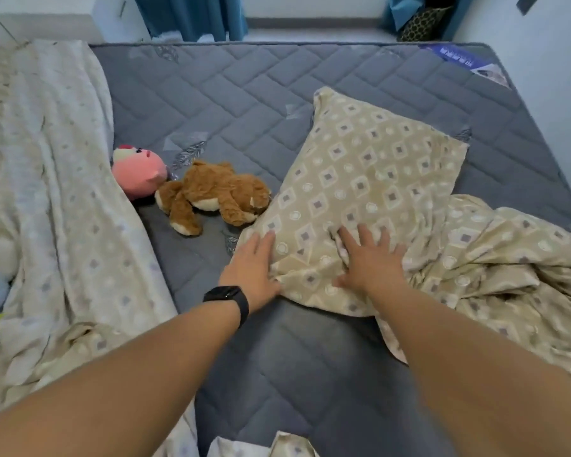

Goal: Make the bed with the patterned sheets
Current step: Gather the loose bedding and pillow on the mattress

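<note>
At the left of the frame a patterned sheet [63, 206] lies bunched along the grey mattress [244, 103]. Near centre are a pink plush [137, 173] and a brown teddy bear [211, 192]. The left hand [253, 272] and right hand [371, 262] press flat, fingers straight, on the patterned pillow [363, 179]. A crumpled cover [508, 275] lies at lower right.

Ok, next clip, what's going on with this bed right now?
A person is partway through making the bed. Both hands are on a patterned pillow: the left hand rests along its near left edge, and the right hand presses flat on its lower part. The grey mattress is bare. A patterned sheet lies crumpled to the right and another is heaped on the left. A brown teddy bear and a pink plush toy lie on the mattress.
</note>
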Motion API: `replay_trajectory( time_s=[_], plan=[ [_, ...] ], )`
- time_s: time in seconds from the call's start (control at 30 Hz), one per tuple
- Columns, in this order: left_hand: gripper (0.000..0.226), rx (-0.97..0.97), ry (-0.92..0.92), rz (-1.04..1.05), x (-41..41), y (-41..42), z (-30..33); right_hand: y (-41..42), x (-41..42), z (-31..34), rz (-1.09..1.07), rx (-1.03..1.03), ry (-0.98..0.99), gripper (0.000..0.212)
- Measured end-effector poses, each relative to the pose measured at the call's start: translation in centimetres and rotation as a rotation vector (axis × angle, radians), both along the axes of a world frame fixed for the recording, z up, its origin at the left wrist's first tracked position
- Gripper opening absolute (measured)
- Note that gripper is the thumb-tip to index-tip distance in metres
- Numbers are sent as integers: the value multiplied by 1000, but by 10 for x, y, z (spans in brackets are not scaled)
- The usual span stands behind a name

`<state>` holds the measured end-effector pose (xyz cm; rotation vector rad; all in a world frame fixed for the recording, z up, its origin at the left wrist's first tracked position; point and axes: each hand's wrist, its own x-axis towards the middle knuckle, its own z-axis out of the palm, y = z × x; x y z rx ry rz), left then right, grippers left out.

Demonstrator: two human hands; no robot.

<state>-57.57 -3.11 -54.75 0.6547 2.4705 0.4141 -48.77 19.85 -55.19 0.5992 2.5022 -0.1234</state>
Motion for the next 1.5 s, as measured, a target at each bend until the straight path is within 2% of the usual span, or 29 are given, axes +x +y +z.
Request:
replay_trajectory(
  time_s=[0.1,0.17,0.3,0.37,0.43,0.57,0.63,0.7,0.77,0.87,0.97,1.03,1.17,1.23,1.3,1.4,1.5],
  plan=[
    [120,-96,-75,-77,-28,34,-62,18,3,-71,-27,-86,-95,122],
    [123,-110,-145,-61,-30,45,-95,23,5,-94,14,-77,-76,123],
    [111,-196,49,-27,-26,57,-126,36,-6,-108,56,-59,-24,116],
    [103,-176,60,-38,-26,59,-125,36,-4,-112,42,-67,-10,111],
    [81,-175,45,-45,-27,57,-118,32,-3,-110,15,-95,-26,104],
    [17,-133,65,-87,-18,52,-66,19,8,-61,-31,-178,13,74],
    [14,-92,54,-115,-4,48,-29,18,25,-23,-90,-248,-50,77],
    [16,-61,35,-66,16,38,5,10,45,13,-171,-347,-97,102],
    [16,34,31,34,33,25,61,-5,66,72,-259,-394,-33,123],
    [14,167,21,140,49,6,152,-43,86,159,-223,-263,117,130],
    [12,245,16,173,73,-27,238,-99,111,235,-85,-153,245,132],
    [12,266,29,195,89,-61,294,-139,126,282,-1,-72,363,127],
    [14,223,38,176,116,-125,342,-188,144,326,221,61,550,108],
    [16,259,6,184,131,-159,352,-218,154,331,266,2,522,98],
    [22,277,-60,184,143,-196,357,-248,166,330,168,-147,425,78],
    [40,330,-263,254,159,-237,361,-275,179,327,115,-258,375,48],
    [23,386,-625,464,174,-268,376,-294,188,327,198,-241,404,46]
  ],
)
